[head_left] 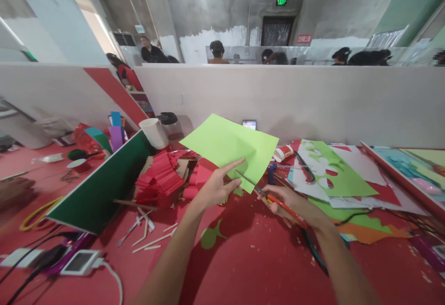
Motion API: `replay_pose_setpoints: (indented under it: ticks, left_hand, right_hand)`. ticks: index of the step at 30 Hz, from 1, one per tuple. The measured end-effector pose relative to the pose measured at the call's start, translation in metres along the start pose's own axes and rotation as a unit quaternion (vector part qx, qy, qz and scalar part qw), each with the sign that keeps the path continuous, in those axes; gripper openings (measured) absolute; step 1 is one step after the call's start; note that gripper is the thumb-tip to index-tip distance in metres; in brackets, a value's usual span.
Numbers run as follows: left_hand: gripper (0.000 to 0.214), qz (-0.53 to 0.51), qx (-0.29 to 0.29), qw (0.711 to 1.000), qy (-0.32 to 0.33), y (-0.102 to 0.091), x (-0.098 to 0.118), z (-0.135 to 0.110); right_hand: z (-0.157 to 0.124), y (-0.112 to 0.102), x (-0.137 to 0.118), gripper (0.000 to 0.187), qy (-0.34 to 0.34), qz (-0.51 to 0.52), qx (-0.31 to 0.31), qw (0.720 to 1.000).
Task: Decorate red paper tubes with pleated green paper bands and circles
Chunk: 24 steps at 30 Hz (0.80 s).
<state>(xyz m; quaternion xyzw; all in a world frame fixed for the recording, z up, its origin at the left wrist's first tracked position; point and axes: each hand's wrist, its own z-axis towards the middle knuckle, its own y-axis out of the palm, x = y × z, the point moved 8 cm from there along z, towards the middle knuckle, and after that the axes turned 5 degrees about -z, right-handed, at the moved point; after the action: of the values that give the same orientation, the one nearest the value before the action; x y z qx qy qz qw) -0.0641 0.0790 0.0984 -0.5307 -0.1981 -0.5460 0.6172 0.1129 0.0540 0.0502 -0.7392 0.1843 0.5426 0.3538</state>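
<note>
My left hand (pixel 215 187) pinches the near edge of a light green paper sheet (pixel 229 147) and holds it up over the red table (pixel 250 258). My right hand (pixel 287 200) is closed round the red handles of a pair of scissors (pixel 259 189). The blades point up and left and meet the sheet's lower edge beside my left fingers. A small green cut-out shape (pixel 210 238) lies on the table under my left forearm.
A dark green board (pixel 100 189) leans at the left, with a white cup (pixel 155 132) and a pile of folded red paper (pixel 160 177) behind it. Cut green, white and red sheets (pixel 333 170) lie at the right. Cables and chargers (pixel 69 261) sit at the near left. People sit beyond a white partition (pixel 295 101).
</note>
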Motion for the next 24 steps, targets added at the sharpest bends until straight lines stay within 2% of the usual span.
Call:
replay_pose_setpoints:
  ticks: [7,24]
  left_hand:
    - [0.053,0.004,-0.001,1.0,0.01,-0.0001,-0.0004,0.001]
    - [0.053,-0.029,-0.013,0.999,-0.029,0.0019,-0.0051,-0.0007]
  right_hand:
    - [-0.0005,-0.0014,-0.0011,0.03,0.016,-0.02,0.01,1.0]
    - [0.0015,-0.0016,0.004,0.035,0.031,0.003,0.018,0.999]
